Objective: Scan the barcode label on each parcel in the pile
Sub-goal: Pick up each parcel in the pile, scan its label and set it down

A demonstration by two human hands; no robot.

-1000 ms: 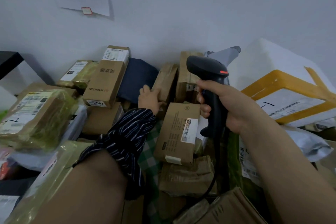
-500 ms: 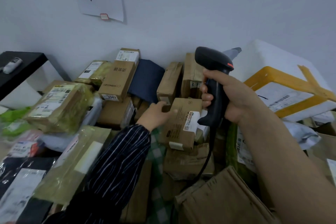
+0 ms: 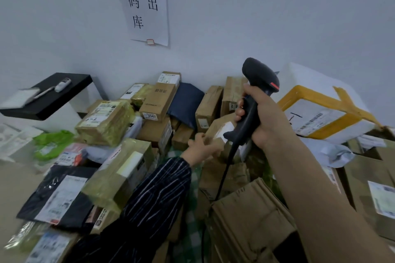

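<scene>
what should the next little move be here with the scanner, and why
Probably tip the scanner down at the white label on the small brown box. The right hand grips the scanner upright, its head above the pile and aimed toward the wall, while the left hand holds that box beside the handle, label facing up.

Left hand (image 3: 201, 148) from rear box (image 3: 208, 104) onto labelled parcel (image 3: 215, 131) (now higher, nearer the scanner (image 3: 259, 74)).
</scene>
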